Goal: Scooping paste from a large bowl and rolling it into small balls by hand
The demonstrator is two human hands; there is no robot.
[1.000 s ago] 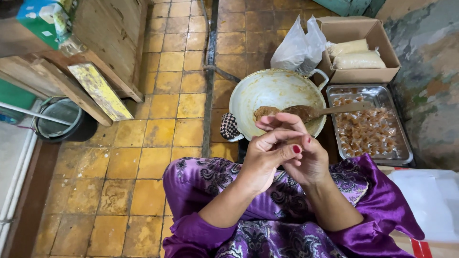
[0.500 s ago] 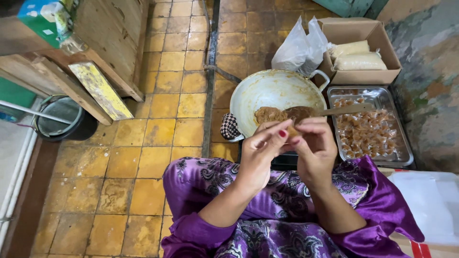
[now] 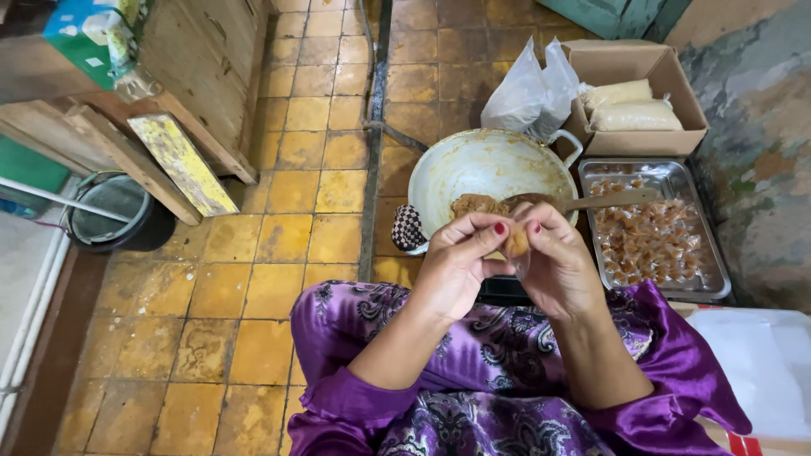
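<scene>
My left hand [image 3: 456, 262] and my right hand [image 3: 557, 262] meet over my lap, fingertips pinched together on a small brown sweet in a clear wrapper [image 3: 517, 243]. Just beyond them stands a pale round pan [image 3: 456, 169] with a lump of brown paste [image 3: 477, 205] and a wooden spoon [image 3: 604, 201] resting in it. To the right lies a metal tray [image 3: 705, 283] filled with several wrapped sweets [image 3: 650, 241]. Purple patterned cloth covers my arms and lap.
A cardboard box [image 3: 629, 59] with two pale filled bags and white plastic bags [image 3: 532, 89] sit beyond the pan. A black bucket [image 3: 110, 219], wooden boards [image 3: 177, 160] and a wooden cabinet stand at left on yellow floor tiles. A checkered cloth [image 3: 408, 228] hangs at the pan's handle.
Both hands have lifted slightly toward the pan and turned, the fingertips now pinching the wrapped sweet between them.
</scene>
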